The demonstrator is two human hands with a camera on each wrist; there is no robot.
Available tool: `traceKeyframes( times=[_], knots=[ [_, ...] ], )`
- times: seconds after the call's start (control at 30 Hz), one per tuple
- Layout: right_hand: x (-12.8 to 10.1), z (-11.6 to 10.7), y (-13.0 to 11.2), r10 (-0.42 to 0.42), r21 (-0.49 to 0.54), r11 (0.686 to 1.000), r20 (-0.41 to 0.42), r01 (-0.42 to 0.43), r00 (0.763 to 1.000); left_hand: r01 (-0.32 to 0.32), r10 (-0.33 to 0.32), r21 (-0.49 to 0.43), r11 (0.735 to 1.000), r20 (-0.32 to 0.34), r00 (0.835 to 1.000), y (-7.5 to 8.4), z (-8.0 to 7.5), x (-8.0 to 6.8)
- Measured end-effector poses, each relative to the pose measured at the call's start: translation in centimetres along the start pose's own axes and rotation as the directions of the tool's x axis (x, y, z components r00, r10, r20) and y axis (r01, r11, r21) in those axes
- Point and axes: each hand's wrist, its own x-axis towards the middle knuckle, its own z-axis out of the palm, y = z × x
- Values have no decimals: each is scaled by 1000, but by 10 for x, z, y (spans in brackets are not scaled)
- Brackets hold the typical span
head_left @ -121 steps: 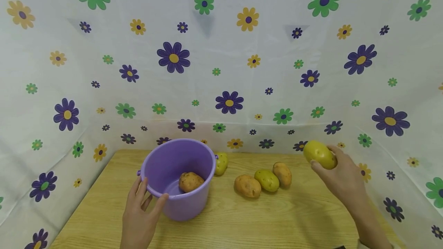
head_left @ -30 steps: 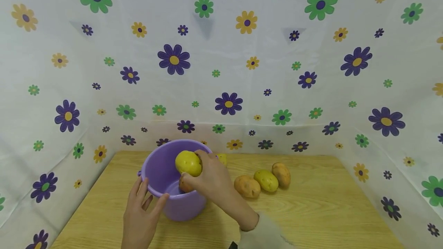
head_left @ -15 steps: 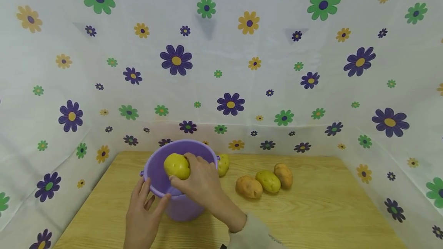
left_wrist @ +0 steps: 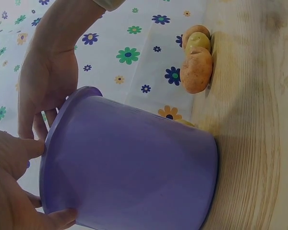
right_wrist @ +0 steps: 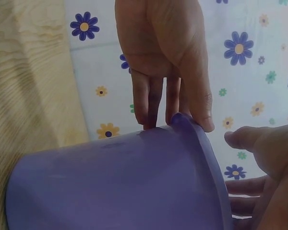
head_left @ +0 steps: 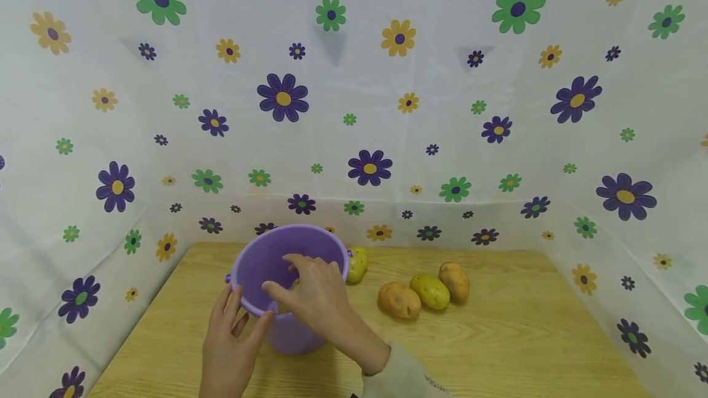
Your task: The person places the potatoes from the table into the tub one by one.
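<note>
A purple plastic bucket (head_left: 298, 331) stands on the wooden table, tilted toward me in the head view. My left hand (head_left: 229, 339) holds its near left rim, and in the right wrist view that hand's thumb lies over the rim with the fingers against the outer wall. Over the bucket's mouth is my right hand (head_left: 318, 300), its thumb and fingers spread apart with nothing between them. Below it a bit of a yellow potato (head_left: 295, 285) shows inside the bucket; the right hand hides most of the inside.
Right of the bucket lie a brown potato (head_left: 399, 300), a yellow-green potato (head_left: 429, 291) and another brown potato (head_left: 455, 282) in a row. One more yellow-green potato (head_left: 358, 265) sits behind the bucket's right side. A flower-patterned sheet (head_left: 442, 91) hangs around the wooden table (head_left: 498, 336).
My right hand carried a yellow potato from the right over into the bucket and let it go, its fingers now apart. My left hand has stayed at the rim.
</note>
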Motion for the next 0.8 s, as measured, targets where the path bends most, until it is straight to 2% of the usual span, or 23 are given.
traceKeyframes(
  times=[0.27,0.57,0.8],
  knots=[
    [-3,-1,0,-39,-1,999,-7,39,999,4,-4,8,1000,7,1000,0,2,1],
    [-5,-6,3,-29,18,999,-6,29,1000,-10,10,-3,1000,-4,1000,0,2,-1],
    [-8,-14,13,-5,74,997,-27,7,1000,-16,17,-11,1000,2,1000,0,2,0]
  ],
)
